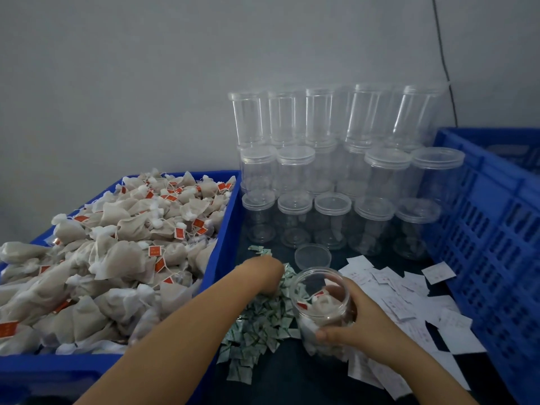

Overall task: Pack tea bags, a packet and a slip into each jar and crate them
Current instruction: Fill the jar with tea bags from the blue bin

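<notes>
A clear open jar (pixel 323 299) with tea bags inside stands tilted on the dark table, and my right hand (pixel 353 320) grips its side. My left hand (pixel 270 274) reaches down into the pile of small green-white packets (pixel 257 325) just left of the jar; its fingers are bent down and hidden, so a hold cannot be told. The jar's clear lid (pixel 312 255) lies behind it. White paper slips (pixel 409 305) are scattered to the right. A blue bin (pixel 225 241) at the left is heaped with tea bags (pixel 117 247).
Stacked empty lidded jars (pixel 333 176) stand in rows at the back against the grey wall. A large blue slatted crate (pixel 491 229) rises along the right side. A black cable (pixel 444 62) hangs down the wall.
</notes>
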Tool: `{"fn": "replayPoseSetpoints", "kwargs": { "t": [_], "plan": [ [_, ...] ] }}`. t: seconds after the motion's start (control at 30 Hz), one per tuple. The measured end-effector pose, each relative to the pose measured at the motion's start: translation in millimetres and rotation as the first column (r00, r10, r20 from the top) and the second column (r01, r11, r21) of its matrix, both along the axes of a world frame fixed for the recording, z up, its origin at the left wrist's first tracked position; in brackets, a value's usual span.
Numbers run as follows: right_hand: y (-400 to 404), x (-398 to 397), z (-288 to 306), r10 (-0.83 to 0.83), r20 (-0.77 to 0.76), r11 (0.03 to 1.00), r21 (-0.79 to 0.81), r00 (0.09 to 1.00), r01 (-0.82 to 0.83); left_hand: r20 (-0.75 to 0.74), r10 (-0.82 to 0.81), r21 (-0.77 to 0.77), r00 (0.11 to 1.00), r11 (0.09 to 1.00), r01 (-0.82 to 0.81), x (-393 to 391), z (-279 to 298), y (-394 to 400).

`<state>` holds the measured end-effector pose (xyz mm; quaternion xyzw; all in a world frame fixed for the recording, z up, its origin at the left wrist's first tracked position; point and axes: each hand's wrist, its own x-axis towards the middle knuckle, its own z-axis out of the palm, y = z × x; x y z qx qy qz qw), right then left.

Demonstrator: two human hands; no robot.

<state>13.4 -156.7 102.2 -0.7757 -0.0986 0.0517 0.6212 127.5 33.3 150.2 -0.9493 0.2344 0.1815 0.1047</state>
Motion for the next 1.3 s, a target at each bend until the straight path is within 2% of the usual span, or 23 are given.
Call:
{"fn": "replayPoseSetpoints", "kwargs": {
  "t": [0.2, 0.33, 0.43, 0.53, 0.63, 0.73, 0.8, 0.87, 0.97, 1.03, 1.17, 1.3],
  "plan": [
    [-4.3, -1.1, 0.4, 0.005, -0.020, 1.000, -0.016, 1.000, -0.005, 0.067, 0.007, -0.031, 0.998, 1.000, -0.005, 1.9, -3.7, 2.4],
    [-4.6, -0.5, -2.0, 0.006, -0.019, 1.000, -0.002, 1.000, -0.006, 0.080, 0.046, -0.166, 0.996, 0.986, -0.033, 6.6, 1.4, 5.0],
    [-4.7, 0.4, -4.4, 0.010, -0.016, 1.000, 0.007, 1.000, -0.010, 0.056, 0.084, -0.358, 0.995, 0.932, -0.058, 9.4, 11.7, 6.4],
    [-4.8, 1.8, -5.4, 0.000, -0.013, 1.000, 0.000, 1.000, 0.000, -0.023, 0.154, -0.595, 0.988, 0.792, -0.137, 7.8, 24.3, 6.9],
    [-5.8, 2.3, -4.5, 0.000, -0.010, 1.000, 0.000, 1.000, 0.000, -0.162, 0.183, -0.790, 0.970, 0.564, -0.239, 0.9, 39.5, 8.1],
    [-5.3, 1.7, -2.3, -0.013, -0.018, 1.000, -0.004, 1.000, 0.013, -0.323, 0.073, -0.897, 0.944, 0.294, -0.330, -14.1, 54.9, 8.2],
    [-5.5, 0.8, -0.8, -0.023, -0.027, 1.000, -0.008, 0.999, 0.023, -0.364, 0.004, -0.911, 0.931, 0.205, -0.357, -27.0, 61.6, 7.9],
    [-6.8, -0.1, 0.8, -0.032, -0.027, 0.999, -0.020, 0.999, 0.032, -0.352, -0.042, -0.910, 0.935, 0.250, -0.331, -40.0, 65.7, 5.6],
    [-7.6, -0.9, 3.6, -0.039, -0.023, 0.999, -0.025, 0.999, 0.039, -0.261, -0.049, -0.871, 0.964, 0.443, -0.213, -56.0, 67.9, -0.9],
    [-7.5, -1.0, 4.9, -0.038, -0.016, 0.999, -0.007, 0.999, 0.038, -0.198, -0.040, -0.832, 0.979, 0.534, -0.146, -63.1, 66.5, -6.3],
    [-6.7, -3.3, 9.3, -0.031, 0.003, 0.999, 0.044, 1.000, 0.030, -0.104, -0.033, -0.816, 0.994, 0.574, -0.066, -70.9, 61.8, -15.8],
    [-7.5, -3.0, 12.6, -0.050, 0.013, 0.998, 0.051, 0.999, 0.049, 0.060, -0.131, -0.729, 0.990, 0.671, 0.133, -73.7, 59.1, -23.2]
  ]
}}
